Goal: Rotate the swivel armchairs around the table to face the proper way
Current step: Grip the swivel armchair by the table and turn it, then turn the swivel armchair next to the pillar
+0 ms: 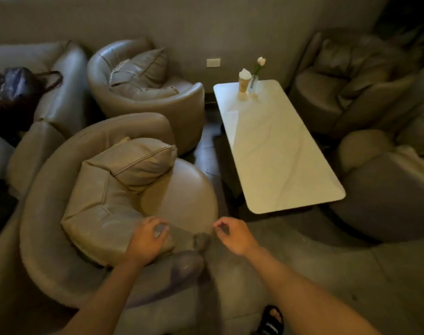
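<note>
Four taupe leather swivel armchairs (pixel 123 194) (nearest one angled, cushion askew) ring the white table (pixel 276 151).

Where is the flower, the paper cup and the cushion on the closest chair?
flower (pixel 261 60), head view, on the pale bloom.
paper cup (pixel 244 83), head view, on the cup's side.
cushion (pixel 138 159), head view, on its upper face, on the nearest armchair (pixel 46 243).

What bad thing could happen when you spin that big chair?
The near armchair sits close to the white table, so a swing might bump it and tip the cup and flower vase. The loose cushion under the left hand might slide off. The sandalled foot could get caught.
</note>
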A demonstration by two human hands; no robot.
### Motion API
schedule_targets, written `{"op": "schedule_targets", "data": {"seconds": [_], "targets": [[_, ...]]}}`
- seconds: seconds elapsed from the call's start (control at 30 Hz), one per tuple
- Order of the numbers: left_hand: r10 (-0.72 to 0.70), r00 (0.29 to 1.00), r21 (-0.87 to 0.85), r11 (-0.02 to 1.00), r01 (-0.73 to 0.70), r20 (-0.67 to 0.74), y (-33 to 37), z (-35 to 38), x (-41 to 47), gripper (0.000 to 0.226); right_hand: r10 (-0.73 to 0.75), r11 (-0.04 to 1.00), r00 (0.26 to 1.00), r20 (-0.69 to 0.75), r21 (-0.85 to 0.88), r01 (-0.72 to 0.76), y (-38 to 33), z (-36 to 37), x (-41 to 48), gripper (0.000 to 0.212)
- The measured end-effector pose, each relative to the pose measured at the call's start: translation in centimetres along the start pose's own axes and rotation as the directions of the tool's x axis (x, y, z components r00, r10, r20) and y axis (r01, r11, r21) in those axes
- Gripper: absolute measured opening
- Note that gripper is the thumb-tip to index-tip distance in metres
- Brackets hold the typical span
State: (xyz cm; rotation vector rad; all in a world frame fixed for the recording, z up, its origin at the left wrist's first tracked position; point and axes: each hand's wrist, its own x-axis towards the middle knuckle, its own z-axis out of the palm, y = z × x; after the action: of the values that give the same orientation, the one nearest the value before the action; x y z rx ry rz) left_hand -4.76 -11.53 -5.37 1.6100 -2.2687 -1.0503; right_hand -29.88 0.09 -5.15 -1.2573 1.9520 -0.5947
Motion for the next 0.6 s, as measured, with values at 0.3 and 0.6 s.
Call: {"op": "schedule_targets", "data": {"seconds": [0.3, 0.6], "targets": [[0.03, 0.993, -0.027, 0.999, -0.027, 0.114, 20.9, 6.5, 0.2, 0.009, 0.131, 0.989, 0.99, -0.061, 0.074, -0.127, 14.9, -25.0, -8.4, 0.018], [0.104, 0.94, -0.185, 0.982, -0.045, 0.326, 39.6, 20.1, 5.0, 0.016, 0.431, 0.867, 0.855, -0.289, 0.397, -0.303, 28.3, -40.5, -13.5, 0.016]]}}
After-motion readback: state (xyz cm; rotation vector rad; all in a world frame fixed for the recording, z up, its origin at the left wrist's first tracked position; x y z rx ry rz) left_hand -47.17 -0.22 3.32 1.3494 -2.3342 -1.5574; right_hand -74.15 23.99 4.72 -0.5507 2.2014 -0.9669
